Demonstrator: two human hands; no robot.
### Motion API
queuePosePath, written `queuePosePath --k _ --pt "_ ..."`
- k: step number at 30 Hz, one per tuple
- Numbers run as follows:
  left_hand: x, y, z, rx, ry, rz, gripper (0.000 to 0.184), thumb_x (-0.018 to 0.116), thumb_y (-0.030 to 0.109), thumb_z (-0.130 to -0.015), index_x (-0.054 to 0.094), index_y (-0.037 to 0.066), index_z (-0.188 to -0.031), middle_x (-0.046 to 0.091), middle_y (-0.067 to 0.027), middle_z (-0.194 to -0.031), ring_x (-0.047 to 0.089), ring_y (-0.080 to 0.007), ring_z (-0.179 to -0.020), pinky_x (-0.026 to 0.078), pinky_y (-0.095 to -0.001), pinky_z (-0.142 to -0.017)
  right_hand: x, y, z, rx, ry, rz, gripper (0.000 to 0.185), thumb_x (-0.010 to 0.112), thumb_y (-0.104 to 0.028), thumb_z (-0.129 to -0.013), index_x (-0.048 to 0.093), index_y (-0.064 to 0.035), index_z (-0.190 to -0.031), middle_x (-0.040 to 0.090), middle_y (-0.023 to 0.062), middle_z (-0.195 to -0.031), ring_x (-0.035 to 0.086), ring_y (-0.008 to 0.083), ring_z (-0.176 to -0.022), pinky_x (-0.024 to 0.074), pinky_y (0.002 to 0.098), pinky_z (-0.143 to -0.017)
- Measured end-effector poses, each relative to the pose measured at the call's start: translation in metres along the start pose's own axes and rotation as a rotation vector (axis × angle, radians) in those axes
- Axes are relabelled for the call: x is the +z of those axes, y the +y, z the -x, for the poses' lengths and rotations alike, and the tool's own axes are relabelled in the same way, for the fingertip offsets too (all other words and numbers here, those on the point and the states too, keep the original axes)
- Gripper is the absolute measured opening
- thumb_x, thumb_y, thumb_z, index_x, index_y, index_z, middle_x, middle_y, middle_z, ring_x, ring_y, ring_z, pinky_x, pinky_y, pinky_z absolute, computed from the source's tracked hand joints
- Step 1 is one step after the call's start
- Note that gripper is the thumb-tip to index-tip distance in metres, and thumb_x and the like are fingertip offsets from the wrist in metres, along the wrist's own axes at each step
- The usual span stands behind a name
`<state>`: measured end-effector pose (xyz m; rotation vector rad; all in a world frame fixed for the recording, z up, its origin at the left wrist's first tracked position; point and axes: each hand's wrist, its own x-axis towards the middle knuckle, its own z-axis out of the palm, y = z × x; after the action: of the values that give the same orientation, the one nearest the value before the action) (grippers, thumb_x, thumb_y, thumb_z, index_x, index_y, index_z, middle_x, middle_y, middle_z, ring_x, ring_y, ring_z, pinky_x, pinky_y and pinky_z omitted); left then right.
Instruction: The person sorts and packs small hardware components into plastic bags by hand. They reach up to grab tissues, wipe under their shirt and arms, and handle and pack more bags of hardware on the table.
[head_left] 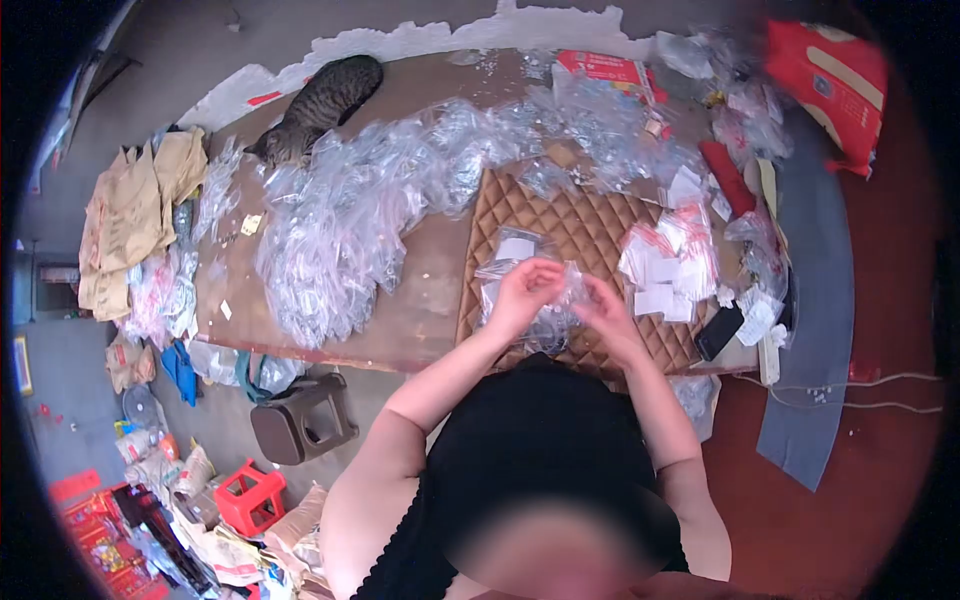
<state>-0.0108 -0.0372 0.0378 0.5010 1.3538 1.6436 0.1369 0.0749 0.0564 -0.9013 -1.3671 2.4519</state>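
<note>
Over a brown quilted mat (575,210), my left hand (533,290) and my right hand (604,308) meet around a small clear plastic bag (572,285). The fingers of both hands are curled in and pinch the bag; its contents are too small to make out. Just beyond my left hand lies a clear packet with a white label (516,247). More clear bags (548,330) rest on the mat below my hands. To the right of my right hand is a heap of white cards and clear bags with red edges (665,265).
A long pile of filled clear bags (330,240) covers the table's left and middle. A tabby cat (335,97) lies at the far edge. A black phone (720,332) and a red roll (728,178) are at right. A brown stool (285,432) stands below.
</note>
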Motion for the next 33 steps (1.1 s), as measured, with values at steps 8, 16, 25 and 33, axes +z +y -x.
queuePosePath --k 8,16,25,33 --pt "-0.038 0.008 -0.04 0.124 -0.082 -0.314 0.026 0.066 0.006 -0.086 0.062 0.005 -0.112 0.066 -0.0028 -0.09 0.061 -0.0118 -0.076 0.05 -0.0244 -0.067 -0.036 0.03 -0.014 0.073 0.023 0.047 0.032 0.064 -0.009 -0.089 0.058 -0.004 -0.12 0.066 0.004 -0.107 0.063 0.0121 -0.093 0.0514 0.0258 -0.075" --pt "-0.161 0.031 -0.213 0.83 0.379 -1.558 0.022 0.058 0.006 -0.076 0.067 0.011 -0.095 0.067 -0.006 -0.098 0.058 -0.0258 -0.105 0.037 -0.0491 -0.104 -0.073 0.033 0.004 0.137 0.288 -0.091 0.016 0.06 -0.01 -0.089 0.059 -0.0097 -0.105 0.065 0.0018 -0.095 0.061 0.0088 -0.075 0.0468 0.0205 -0.05" --pt "-0.213 0.074 -0.187 0.6 0.106 -1.861 0.01 0.062 0.014 -0.076 0.064 0.013 -0.085 0.066 -0.0042 -0.091 0.058 -0.0223 -0.103 0.03 -0.0566 -0.108 -0.107 0.048 0.021 0.133 0.462 -0.069 0.026 0.06 -0.007 -0.087 0.06 -0.0121 -0.113 0.064 -0.0015 -0.092 0.058 0.0062 -0.071 0.0479 0.0196 -0.047" --pt "-0.137 0.162 -0.091 0.642 0.187 -1.543 0.01 0.063 0.013 -0.084 0.06 0.009 -0.093 0.066 -0.0064 -0.093 0.062 -0.0276 -0.098 0.039 -0.0538 -0.099 -0.097 0.03 0.0 0.069 0.331 -0.016 0.025 0.057 -0.008 -0.09 0.057 -0.0085 -0.115 0.063 0.0004 -0.094 0.058 0.0071 -0.073 0.0462 0.0195 -0.048"
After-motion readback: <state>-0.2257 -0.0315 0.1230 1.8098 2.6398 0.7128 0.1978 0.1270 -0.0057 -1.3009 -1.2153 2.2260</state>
